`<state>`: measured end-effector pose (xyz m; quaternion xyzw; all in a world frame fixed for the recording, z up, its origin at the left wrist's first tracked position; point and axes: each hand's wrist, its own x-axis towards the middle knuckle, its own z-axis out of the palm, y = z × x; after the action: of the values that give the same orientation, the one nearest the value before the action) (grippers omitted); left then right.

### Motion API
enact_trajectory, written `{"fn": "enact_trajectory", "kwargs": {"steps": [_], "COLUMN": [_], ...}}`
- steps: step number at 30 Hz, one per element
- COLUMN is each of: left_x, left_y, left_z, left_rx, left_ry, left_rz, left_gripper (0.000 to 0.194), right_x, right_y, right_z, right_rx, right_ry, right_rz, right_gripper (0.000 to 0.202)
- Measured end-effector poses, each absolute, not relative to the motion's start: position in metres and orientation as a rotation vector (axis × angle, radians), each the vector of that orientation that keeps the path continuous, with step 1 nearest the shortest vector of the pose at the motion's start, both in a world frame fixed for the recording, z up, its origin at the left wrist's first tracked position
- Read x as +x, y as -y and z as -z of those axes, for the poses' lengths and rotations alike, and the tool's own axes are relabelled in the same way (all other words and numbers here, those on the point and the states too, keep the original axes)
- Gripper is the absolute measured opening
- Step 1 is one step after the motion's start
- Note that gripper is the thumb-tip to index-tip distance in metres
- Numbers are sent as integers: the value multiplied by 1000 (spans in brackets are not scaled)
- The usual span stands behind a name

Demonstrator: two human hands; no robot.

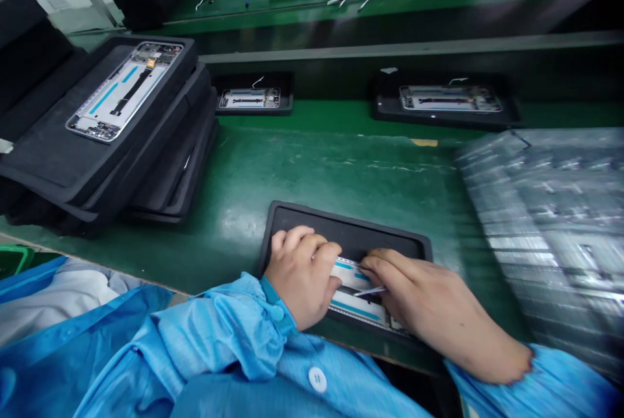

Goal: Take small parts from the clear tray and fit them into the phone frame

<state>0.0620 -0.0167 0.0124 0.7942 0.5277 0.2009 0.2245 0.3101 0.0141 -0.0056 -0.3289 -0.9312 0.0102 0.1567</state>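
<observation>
Both my arms come in low, blue sleeves bunched at the wrists. Left hand (pixel 302 278) is curled palm down, fingers tucked. Right hand (pixel 429 314) lies flat, fingertips pinched together, nearly touching the left.

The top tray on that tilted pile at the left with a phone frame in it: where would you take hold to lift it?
Probably by the tray's two long foam edges, from above and the near side. The phone frame lies open-faced in the middle, so fingers should stay on the rim. The stack leans, so keep it level.
</observation>
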Motion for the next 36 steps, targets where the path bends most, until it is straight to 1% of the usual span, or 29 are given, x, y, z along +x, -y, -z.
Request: {"fn": "enact_trajectory", "kwargs": {"steps": [3, 7, 9, 14, 17, 24, 28, 31, 33, 35, 36], "left_x": [62, 61, 61, 61, 61, 61, 62, 62, 62, 62, 62], "left_y": [16, 16, 16, 16, 17, 15, 16, 16, 16, 17, 16], "left_z": [-13, -13, -14, -14, -13, -11, -11, -12, -12, -11, -11], "left_rx": [2192, 2190, 2186, 2181, 2185, 2186, 2171, 2144, 2137, 2145, 2152], "left_ry": [-1456, -1457, -1460, -1468, -1468, -1481, -1507, -1537, -1535, -1512, -1498], "left_rz": [-554, -550, -547, -556, -557, -537, -550, -565, -580, -594, -598], "left_gripper": [38, 36, 36, 36, 36, 36, 44, 48, 48, 46, 45], "right_x": [309, 310, 309, 307, 310, 297, 271, 270, 286, 310, 322], "right_y": [-15, -28, -37, -51, -51, -59, -80, -88, -79, -59, -45], "right_z": [4, -3, -7, -16, -19, -31, -43, -48, -50, -50, -50], "right_rx": [-998, -1109, -1122, -1129, -1132, -1312, -1397, -1391, -1313, -1308, -1380], "right_ry": [2638, 2544, 2520, 2531, 2527, 2573, 2792, 2879, 2784, 2520, 2341], "right_rz": [-138, -480, -621, -737, -790, -816, -775, -710, -626, -515, -457], "right_gripper": [27, 18, 19, 23, 22, 18, 18, 23, 26, 25, 25]}}
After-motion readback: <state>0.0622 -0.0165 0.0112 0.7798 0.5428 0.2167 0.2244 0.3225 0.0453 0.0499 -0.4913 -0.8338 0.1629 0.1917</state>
